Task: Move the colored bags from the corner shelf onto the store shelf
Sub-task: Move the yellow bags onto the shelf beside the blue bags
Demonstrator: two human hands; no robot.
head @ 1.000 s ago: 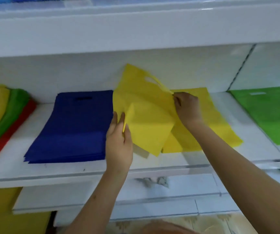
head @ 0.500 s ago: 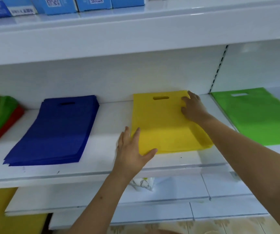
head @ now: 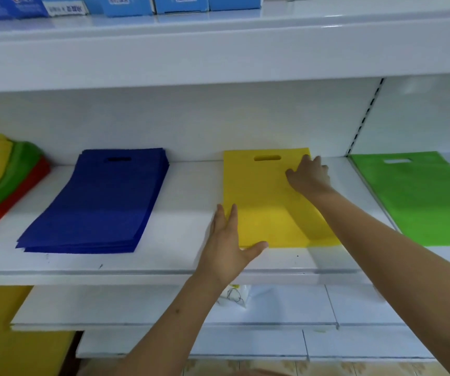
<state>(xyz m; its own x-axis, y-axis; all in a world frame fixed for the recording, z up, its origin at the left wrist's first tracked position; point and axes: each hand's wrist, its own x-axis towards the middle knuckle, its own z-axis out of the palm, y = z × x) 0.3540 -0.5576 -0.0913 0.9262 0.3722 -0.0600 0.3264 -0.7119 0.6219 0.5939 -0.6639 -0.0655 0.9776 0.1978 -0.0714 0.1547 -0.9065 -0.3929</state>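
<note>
A stack of yellow bags (head: 262, 202) lies flat on the white store shelf (head: 186, 229), handle cut-outs toward the back wall. My left hand (head: 228, 245) rests flat against the stack's near left corner, fingers straight along its left edge and thumb under the front edge. My right hand (head: 309, 175) presses on the stack's far right corner with spread fingers. To the left lies a blue bag stack (head: 102, 202). A green bag stack (head: 419, 196) lies to the right, past the shelf divider. At the far left, yellow, green and red bags (head: 4, 183) overlap in a pile.
An upper shelf (head: 218, 47) carries blue boxes (head: 137, 4) just above. Lower white shelves (head: 245, 308) jut out below, with a small white packet (head: 234, 294) under the front edge. A yellow panel (head: 7, 335) stands at the bottom left.
A yellow bag held up and folded between both hands a second ago now lies flat on the yellow stack. Both hands have opened and rest on the stack's corners.
</note>
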